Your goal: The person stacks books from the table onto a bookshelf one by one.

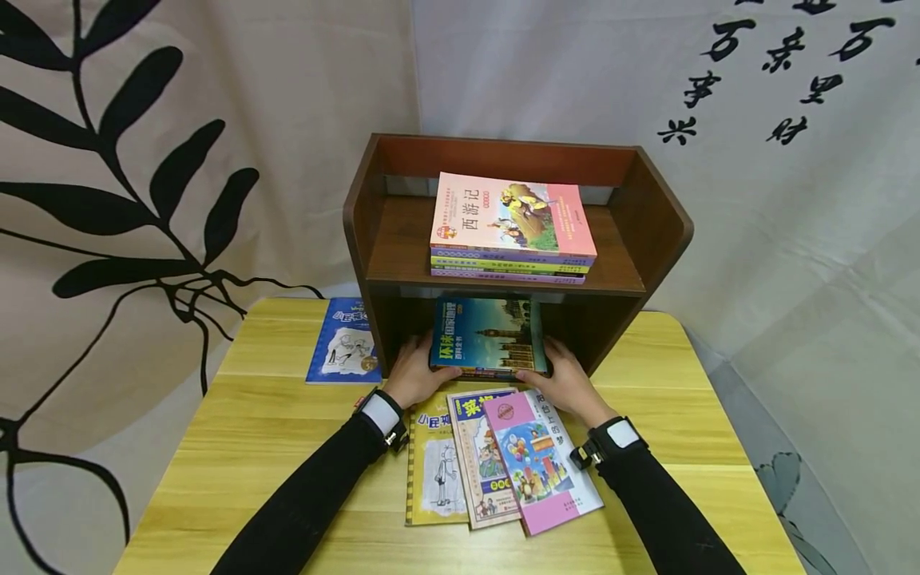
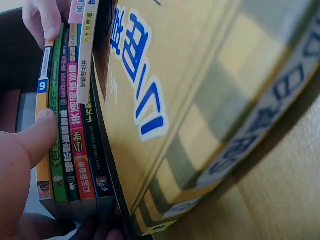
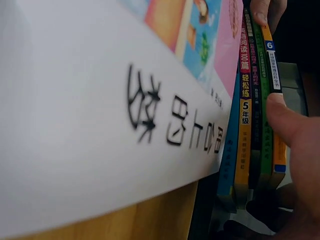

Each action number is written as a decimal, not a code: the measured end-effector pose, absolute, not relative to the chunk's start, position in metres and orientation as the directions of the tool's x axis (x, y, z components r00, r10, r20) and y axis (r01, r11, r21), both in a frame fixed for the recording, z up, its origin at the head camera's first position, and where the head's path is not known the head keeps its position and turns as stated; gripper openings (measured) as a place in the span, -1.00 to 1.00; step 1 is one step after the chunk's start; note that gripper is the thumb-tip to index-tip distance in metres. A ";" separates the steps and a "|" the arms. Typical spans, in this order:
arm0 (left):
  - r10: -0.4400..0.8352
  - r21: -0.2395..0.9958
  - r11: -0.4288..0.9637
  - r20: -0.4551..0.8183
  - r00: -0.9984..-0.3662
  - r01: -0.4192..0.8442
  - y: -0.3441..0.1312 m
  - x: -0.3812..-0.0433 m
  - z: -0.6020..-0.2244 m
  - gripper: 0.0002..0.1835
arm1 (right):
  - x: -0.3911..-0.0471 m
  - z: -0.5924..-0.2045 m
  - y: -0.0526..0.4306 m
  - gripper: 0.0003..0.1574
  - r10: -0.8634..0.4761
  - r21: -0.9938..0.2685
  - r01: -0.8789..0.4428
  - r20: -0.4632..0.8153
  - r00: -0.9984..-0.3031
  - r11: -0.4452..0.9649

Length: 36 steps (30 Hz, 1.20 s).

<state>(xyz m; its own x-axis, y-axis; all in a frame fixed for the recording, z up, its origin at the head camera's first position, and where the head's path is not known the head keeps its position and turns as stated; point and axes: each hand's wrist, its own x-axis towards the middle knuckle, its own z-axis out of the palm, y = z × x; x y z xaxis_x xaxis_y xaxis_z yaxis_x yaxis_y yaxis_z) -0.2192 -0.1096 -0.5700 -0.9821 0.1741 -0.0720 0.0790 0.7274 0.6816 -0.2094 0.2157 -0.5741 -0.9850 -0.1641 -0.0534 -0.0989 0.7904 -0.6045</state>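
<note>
the upper stack sat shelved; left grip and right grip pinched the lower stack inside the bookshelf; four books lay unshelved on the worktop.

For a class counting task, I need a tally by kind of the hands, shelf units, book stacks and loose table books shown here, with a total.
Hands: 2 (left hand, right hand)
Shelf unit: 1
Book stacks: 2 (upper stack, lower stack)
Loose books: 4 (blue book, yellow book, cream book, pink book)
Total: 9
</note>
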 end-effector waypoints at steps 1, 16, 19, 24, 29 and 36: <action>0.177 0.682 0.726 -0.067 -0.982 0.084 -0.110 -0.220 -0.571 0.16 | -0.210 -0.575 0.216 0.44 -0.165 -0.607 -0.097 -0.057 -0.985 0.788; 0.176 0.660 0.742 -0.020 -0.984 0.119 -0.107 -0.220 -0.578 0.13 | -0.214 -0.573 0.216 0.43 -0.162 -0.609 -0.085 -0.073 -0.984 0.789; 0.178 0.660 0.740 -0.003 -0.984 0.131 -0.106 -0.219 -0.578 0.11 | -0.214 -0.573 0.216 0.43 -0.159 -0.614 -0.083 -0.071 -0.985 0.785; 0.173 0.663 0.737 -0.003 -0.985 0.127 -0.105 -0.219 -0.577 0.10 | -0.215 -0.574 0.217 0.43 -0.165 -0.608 -0.097 -0.058 -0.985 0.788; 0.168 0.655 0.746 -0.013 -0.986 0.119 -0.105 -0.220 -0.578 0.09 | -0.215 -0.575 0.217 0.40 -0.165 -0.613 -0.101 -0.047 -0.985 0.783; 0.159 0.657 0.748 -0.036 -0.987 0.096 -0.106 -0.220 -0.579 0.10 | -0.215 -0.575 0.216 0.38 -0.161 -0.614 -0.101 -0.043 -0.986 0.783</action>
<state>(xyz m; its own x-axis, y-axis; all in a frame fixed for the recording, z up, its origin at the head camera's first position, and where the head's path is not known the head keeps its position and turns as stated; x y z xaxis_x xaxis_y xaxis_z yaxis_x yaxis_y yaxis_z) -0.2199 -0.1058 -0.5786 -0.9866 0.1589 -0.0362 0.0963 0.7476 0.6572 -0.2150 0.2164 -0.5746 -0.9860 -0.1610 -0.0432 -0.1009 0.7825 -0.6144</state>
